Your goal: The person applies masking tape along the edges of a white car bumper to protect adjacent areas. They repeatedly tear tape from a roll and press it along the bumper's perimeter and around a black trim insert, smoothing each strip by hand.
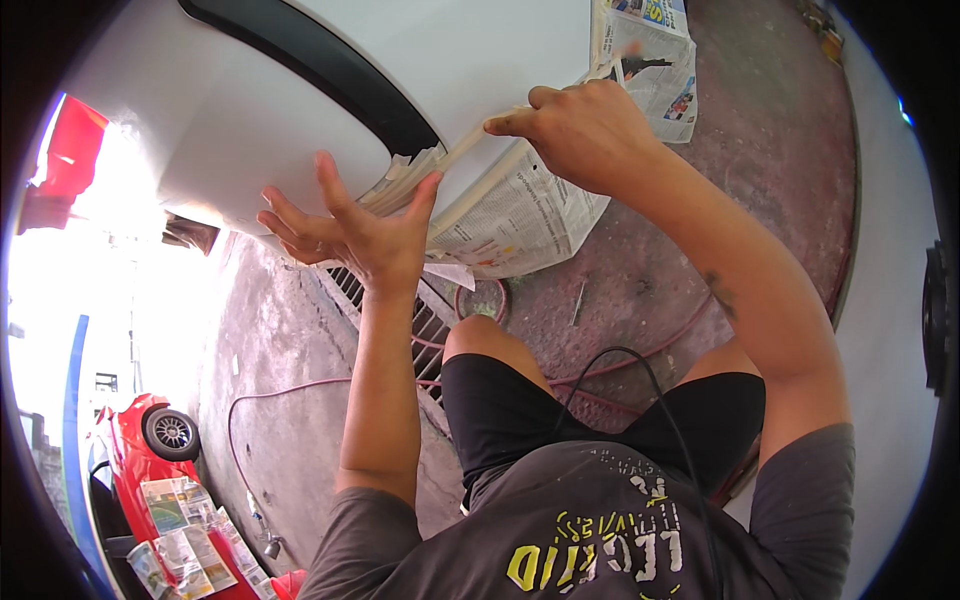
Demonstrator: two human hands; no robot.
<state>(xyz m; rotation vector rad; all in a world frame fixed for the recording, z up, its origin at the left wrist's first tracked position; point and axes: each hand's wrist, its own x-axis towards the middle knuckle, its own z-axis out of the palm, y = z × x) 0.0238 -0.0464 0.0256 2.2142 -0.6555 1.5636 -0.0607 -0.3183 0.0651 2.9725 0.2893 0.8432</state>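
Observation:
A white car body panel (490,55) spans the top, with a curved black trim strip (330,75) across it. Pale masking tape (466,146) runs along the panel's lower edge and holds newspaper (525,205) that hangs below. My left hand (370,235) is open, its fingers spread beside the panel and its thumb tip by the taped edge near the trim's lower end. At the same edge, further right, my right hand (590,130) is closed with the index finger stretched along the tape; the other fingers curl on the tape, their tips partly hidden.
A metal drain grate (430,330) lies in the concrete floor between my legs and the panel. A reddish hose (290,393) winds over the floor. At lower left is a red car part (130,440) with a wheel (171,432) and newspaper sheets (195,560). Another white vehicle (890,300) stands at right.

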